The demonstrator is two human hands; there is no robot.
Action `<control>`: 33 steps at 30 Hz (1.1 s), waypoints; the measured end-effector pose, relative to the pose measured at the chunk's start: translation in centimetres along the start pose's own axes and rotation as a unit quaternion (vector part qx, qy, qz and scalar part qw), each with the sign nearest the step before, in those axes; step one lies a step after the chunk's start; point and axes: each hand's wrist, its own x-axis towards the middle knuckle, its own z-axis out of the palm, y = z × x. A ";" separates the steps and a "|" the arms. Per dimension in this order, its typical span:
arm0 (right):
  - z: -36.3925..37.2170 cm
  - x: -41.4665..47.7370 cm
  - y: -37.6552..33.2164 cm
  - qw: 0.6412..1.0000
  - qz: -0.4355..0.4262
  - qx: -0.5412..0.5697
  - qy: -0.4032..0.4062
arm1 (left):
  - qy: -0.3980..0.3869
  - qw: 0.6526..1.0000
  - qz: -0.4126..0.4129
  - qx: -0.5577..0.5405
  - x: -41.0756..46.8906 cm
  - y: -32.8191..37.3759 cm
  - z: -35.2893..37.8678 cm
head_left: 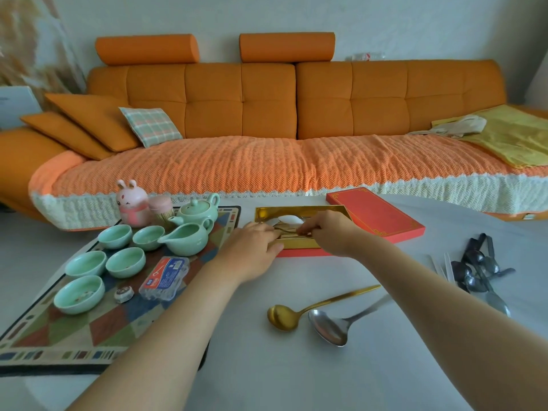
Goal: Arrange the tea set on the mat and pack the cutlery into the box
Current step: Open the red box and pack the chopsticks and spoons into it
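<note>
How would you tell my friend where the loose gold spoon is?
Find the white table in front of the long orange sofa. Toward its near side, in the middle, two spoons lie side by side. The gold metal spoon is the left one, slimmer than the big silver metal spoon beside it, and the only gold piece lying outside the open red box.

Soft, even light fills the room, bright and flat. Shadows are faint; a thin one lies under the gold spoon (pixel 280 317) at lower centre. The gold lining of the box (pixel 299 210) shines dully. Wide-angle distortion bows the sofa (pixel 267 99) and the table (pixel 296 375) toward the sides. The upper left corner is smeared; the centre is fairly sharp.
</note>
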 end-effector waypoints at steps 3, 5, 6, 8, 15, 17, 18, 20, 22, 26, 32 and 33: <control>-0.1 -0.2 0.2 1.000 -0.010 -0.002 -0.006 | -0.012 1.000 0.003 0.018 0.1 -0.2 0.1; -0.1 -0.6 0.3 1.000 -0.020 -0.004 0.000 | -0.008 1.000 0.005 0.015 0.0 -0.3 0.1; -0.1 -0.8 0.3 1.000 -0.023 -0.003 0.005 | -0.006 1.000 0.006 0.017 0.0 -0.3 0.1; -0.1 -1.2 0.2 0.999 -0.034 -0.006 0.007 | -0.006 1.000 0.007 0.017 -0.1 -0.1 0.1; -0.6 -3.1 0.8 0.987 -0.134 -0.043 0.077 | 0.043 0.997 0.032 0.046 -0.9 0.6 -0.6; -1.0 -3.9 0.4 0.979 -0.165 -0.037 0.115 | 0.078 0.995 0.050 0.039 -1.5 1.0 -1.2; -1.3 -4.4 0.0 0.979 -0.168 -0.027 0.115 | 0.091 0.993 0.061 0.033 -1.8 1.4 -1.5; -1.7 -5.4 -0.6 0.987 -0.151 -0.009 0.054 | 0.087 0.993 0.075 0.004 -2.5 2.2 -2.1; -1.6 -6.3 -1.0 0.990 -0.129 -0.025 -0.048 | 0.022 0.997 0.058 -0.053 -3.3 2.9 -2.6; -1.3 -7.6 -0.7 0.984 -0.101 -0.048 -0.136 | -0.156 0.983 0.011 -0.100 -4.8 3.9 -3.0; -1.2 -8.4 -0.3 0.982 -0.089 -0.026 -0.164 | -0.260 0.961 -0.005 -0.095 -5.7 4.1 -3.7; -1.1 -8.4 -0.3 0.982 -0.088 -0.023 -0.168 | -0.269 0.959 -0.006 -0.091 -5.8 4.0 -3.8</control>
